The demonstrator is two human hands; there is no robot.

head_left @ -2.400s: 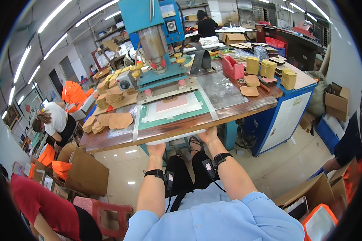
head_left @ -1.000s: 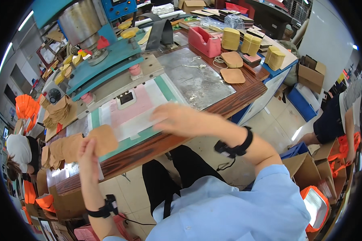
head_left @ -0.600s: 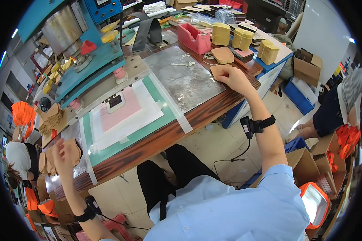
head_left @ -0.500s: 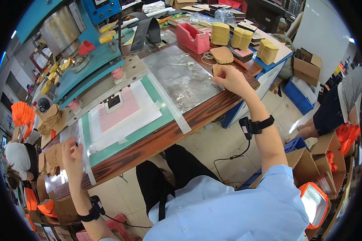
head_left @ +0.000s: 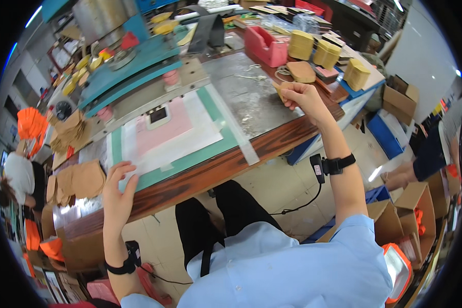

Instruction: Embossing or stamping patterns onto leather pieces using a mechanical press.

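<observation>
tan piece [head_left: 280,93] pinched in right hand [head_left: 302,100] at edge of roomy metal plate [head_left: 238,97], left hand [head_left: 119,194] empty near table edge [head_left: 210,173]

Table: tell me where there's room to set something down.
Bare: middle of the metal sheet, between the green mat and right hand, nearer than the white string. Crowded: the left end, with brown pieces, and far right, with yellow stacks and pink holder.

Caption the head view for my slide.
Right hand pinches a tan piece over the wooden workbench; left hand open.
</observation>
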